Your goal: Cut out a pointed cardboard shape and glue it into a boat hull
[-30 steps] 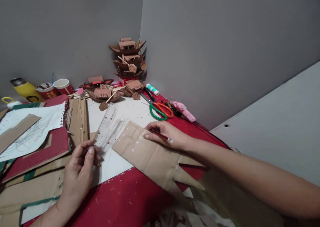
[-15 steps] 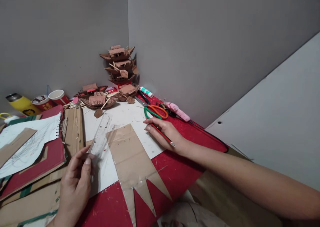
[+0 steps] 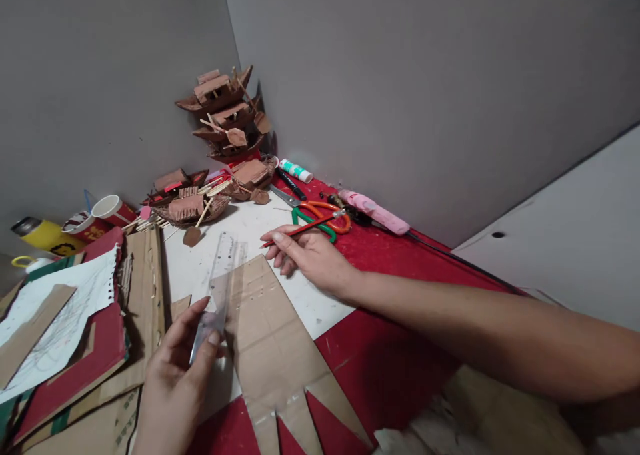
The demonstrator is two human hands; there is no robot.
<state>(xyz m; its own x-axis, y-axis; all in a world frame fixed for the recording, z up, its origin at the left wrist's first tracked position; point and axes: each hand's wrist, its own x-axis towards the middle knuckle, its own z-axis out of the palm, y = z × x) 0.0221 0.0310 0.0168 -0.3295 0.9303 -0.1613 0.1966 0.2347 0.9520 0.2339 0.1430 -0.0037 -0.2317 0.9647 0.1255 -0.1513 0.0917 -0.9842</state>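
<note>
Between the thumb and fingers of my left hand (image 3: pixel 183 358) is a clear plastic ruler (image 3: pixel 220 275), its far end pointing away from me. It lies slanted beside and partly over the left edge of a piece of brown cardboard (image 3: pixel 275 338), whose near end is cut into long pointed strips. My right hand (image 3: pixel 310 258) is closed around a red pencil (image 3: pixel 307 228), the tip pointing left above the far end of the cardboard. White paper (image 3: pixel 325 311) lies beneath the cardboard. Scissors with green and orange handles (image 3: pixel 320 218) rest just beyond my right hand.
Cardboard model boats (image 3: pixel 220 95) are stacked in the corner, with several more below. A pink glue gun (image 3: pixel 375 211) and a glue stick (image 3: pixel 296 171) lie along the wall. At left are paper cups (image 3: pixel 113 211), a yellow bottle (image 3: pixel 47 236) and piled cardboard sheets (image 3: pixel 145 275).
My left hand has moved the ruler right, against the cardboard's left edge. In my right hand the pencil has turned, its tip now pointing left over the paper. The camera view has tilted.
</note>
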